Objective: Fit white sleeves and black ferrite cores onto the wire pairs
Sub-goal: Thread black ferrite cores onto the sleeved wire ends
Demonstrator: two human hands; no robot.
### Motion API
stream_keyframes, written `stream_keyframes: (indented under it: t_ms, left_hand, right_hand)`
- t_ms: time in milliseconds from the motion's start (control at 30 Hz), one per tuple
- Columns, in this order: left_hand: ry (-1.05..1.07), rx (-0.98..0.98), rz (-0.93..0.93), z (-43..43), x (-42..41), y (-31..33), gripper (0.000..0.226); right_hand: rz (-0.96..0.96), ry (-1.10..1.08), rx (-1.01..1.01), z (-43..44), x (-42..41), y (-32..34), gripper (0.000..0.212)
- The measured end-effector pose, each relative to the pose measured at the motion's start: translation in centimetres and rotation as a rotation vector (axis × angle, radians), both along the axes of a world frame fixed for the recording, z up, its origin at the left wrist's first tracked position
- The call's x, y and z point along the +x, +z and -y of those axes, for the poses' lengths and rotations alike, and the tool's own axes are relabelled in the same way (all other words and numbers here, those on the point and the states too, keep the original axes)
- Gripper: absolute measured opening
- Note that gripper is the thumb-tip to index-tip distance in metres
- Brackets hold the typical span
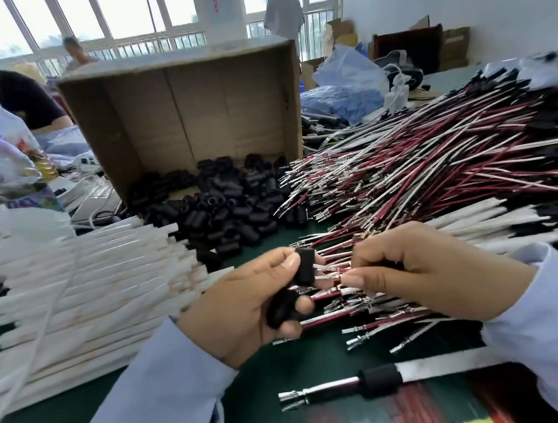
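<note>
My left hand pinches a black ferrite core between thumb and forefinger and keeps more cores curled in its lower fingers. My right hand pinches the metal-tipped ends of a red and white wire pair right at the core's opening. A heap of loose black cores lies ahead. White sleeves are stacked at the left. A big pile of red and white wire pairs spreads to the right. One wire pair with sleeve and core on it lies near the front.
An open cardboard box lies on its side behind the cores. Plastic bags and bottles crowd the far left, blue bags the back right. Other people sit and stand beyond the green table. A thin white cable crosses the sleeves.
</note>
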State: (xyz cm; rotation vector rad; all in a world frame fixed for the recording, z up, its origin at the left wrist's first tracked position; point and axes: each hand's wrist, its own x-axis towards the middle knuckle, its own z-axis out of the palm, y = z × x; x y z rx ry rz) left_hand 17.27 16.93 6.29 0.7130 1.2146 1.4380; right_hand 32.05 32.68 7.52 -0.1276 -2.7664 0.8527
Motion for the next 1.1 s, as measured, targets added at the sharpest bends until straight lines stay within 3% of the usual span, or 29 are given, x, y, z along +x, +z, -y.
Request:
stream_keyframes:
  t_ms: [133, 333, 500, 667, 933, 1100]
  left_hand:
    - [-0.031, 0.029, -0.024, 0.2, 0.0, -0.1, 0.029]
    - [0.061, 0.081, -0.193, 0.2, -0.7, -0.2, 0.029]
    - [0.017, 0.107, -0.331, 0.1, -0.8, -0.6, 0.023]
    - [0.004, 0.104, -0.379, 0.1, -0.9, -0.9, 0.020]
    - [-0.043, 0.076, -0.376, 0.4, -1.0, -0.8, 0.019]
    - [-0.070, 0.094, -0.376, 0.4, -0.8, -0.6, 0.020]
  right_hand:
    - [0.003, 0.006, -0.164, -0.1, 0.7, -0.8, 0.040]
    - [-0.320, -0.062, -0.032, 0.4, 0.6, -0.5, 0.024]
    - [-0.412, -0.109, -0.072, 0.4, 0.6, -0.8, 0.021]
    - [-0.424, -0.058, -0.213, 0.4, 0.7, -0.6, 0.016]
    - [-0.295, -0.004, -0.285, 0.4, 0.7, -0.3, 0.017]
    - [-0.333, -0.017, -0.264, 0.5, 0.5, -0.5, 0.014]
